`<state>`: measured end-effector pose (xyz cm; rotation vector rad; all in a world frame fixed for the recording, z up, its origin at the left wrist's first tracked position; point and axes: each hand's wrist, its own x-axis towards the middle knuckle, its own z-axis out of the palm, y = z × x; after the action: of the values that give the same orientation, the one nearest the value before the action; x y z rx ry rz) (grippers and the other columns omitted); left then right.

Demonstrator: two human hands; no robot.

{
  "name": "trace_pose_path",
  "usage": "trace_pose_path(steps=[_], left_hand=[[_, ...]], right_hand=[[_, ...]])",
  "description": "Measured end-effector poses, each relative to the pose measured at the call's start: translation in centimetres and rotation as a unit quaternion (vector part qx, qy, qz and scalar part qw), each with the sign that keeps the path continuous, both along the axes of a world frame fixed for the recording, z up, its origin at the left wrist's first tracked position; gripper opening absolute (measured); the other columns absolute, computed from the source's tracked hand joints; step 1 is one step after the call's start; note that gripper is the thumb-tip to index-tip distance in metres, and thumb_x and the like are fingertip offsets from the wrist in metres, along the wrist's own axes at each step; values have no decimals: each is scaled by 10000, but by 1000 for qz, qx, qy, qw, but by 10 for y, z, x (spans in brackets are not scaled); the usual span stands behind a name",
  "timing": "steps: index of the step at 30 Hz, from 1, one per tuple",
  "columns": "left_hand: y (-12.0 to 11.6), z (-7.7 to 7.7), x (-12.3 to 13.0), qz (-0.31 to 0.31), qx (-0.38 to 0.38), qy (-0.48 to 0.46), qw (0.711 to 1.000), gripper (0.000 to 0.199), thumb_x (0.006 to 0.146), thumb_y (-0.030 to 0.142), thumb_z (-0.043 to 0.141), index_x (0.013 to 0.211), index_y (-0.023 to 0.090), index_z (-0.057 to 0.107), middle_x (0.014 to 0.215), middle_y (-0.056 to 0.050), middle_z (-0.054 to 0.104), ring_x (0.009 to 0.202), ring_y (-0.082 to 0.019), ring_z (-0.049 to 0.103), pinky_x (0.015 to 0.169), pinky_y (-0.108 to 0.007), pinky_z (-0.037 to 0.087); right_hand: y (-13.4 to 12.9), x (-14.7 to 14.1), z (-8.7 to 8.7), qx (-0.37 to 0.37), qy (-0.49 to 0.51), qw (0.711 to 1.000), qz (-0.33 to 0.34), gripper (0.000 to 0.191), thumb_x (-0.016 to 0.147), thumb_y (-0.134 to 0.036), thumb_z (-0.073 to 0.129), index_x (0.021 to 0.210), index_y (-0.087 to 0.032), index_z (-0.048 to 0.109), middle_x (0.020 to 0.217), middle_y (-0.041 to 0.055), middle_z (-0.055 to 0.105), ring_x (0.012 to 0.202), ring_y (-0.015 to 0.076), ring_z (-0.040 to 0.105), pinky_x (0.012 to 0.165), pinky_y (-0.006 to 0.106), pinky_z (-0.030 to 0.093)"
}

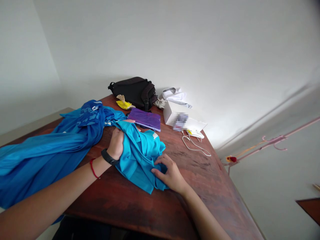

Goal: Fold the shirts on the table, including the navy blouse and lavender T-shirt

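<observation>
A bunched turquoise garment [140,153] with a small white print lies on the wooden table in front of me. My left hand [117,144] grips its left side, and part of the fingers is hidden behind the fabric. On the garment's right side rests my right hand [170,171], its fingers curved and the thumb apart from them, touching the folds. A larger heap of blue patterned fabric [75,140] spreads to the left of the turquoise garment and hangs over the table's near left edge.
Behind the garment lies a purple pouch [145,118]. A black bag [132,90] and a yellow packet [123,104] are farther back. At the right stand a white box [172,113] and a white cable [197,150]. A pink rack with hooks [275,140] runs along the right wall.
</observation>
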<state>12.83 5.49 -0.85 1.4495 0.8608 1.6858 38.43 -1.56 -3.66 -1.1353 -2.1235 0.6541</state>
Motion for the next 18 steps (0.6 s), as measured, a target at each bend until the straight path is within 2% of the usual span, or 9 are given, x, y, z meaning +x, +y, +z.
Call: trace_pose_path(steps=[2, 5, 9, 11, 14, 18], left_hand=[[-8, 6, 5, -36, 5, -33, 999, 346, 959, 308, 443, 1227, 144, 587, 912, -59, 751, 840, -210, 683, 769, -340, 547], [-14, 8, 9, -53, 19, -24, 998, 388, 951, 335, 462, 1269, 149, 586, 955, -61, 756, 846, -207, 689, 799, -341, 539], [-16, 1, 13, -79, 7, -5, 997, 385, 945, 343, 491, 1276, 170, 585, 1001, -55, 747, 896, -215, 682, 869, -366, 528], [-15, -2, 14, -85, 0, -8, 996, 364, 940, 340, 505, 1252, 174, 591, 994, -52, 738, 897, -215, 678, 862, -362, 529], [-13, -4, 12, -43, -7, 4, 999, 324, 941, 324, 489, 1200, 175, 615, 964, -43, 719, 861, -201, 666, 822, -342, 526], [-6, 3, 5, 55, 3, 15, 998, 269, 899, 316, 506, 1029, 157, 680, 984, -46, 701, 906, -192, 629, 890, -326, 498]], right_hand=[[-3, -3, -1, -4, -18, 1000, 13, 207, 835, -327, 764, 990, -234, 663, 1046, 54, 618, 991, 221, 604, 881, 352, 489], [-6, -9, -5, -11, -41, 999, 19, 291, 804, -371, 798, 1028, -243, 663, 1072, 59, 611, 1008, 231, 595, 893, 366, 486], [-7, -13, -10, -7, -30, 999, 12, 97, 917, -321, 666, 980, -248, 672, 1047, 57, 627, 1004, 219, 599, 904, 367, 475], [-7, -13, -10, -2, -10, 1000, 11, 59, 936, -283, 619, 940, -243, 662, 1027, 56, 634, 999, 217, 599, 903, 364, 470], [-5, -11, -7, -4, 48, 999, 0, 63, 934, -279, 595, 902, -231, 618, 963, 44, 637, 935, 209, 597, 863, 348, 467], [-4, -2, 3, -22, 165, 985, -36, 190, 964, -352, 540, 830, -219, 555, 864, 16, 608, 816, 180, 556, 774, 309, 446]])
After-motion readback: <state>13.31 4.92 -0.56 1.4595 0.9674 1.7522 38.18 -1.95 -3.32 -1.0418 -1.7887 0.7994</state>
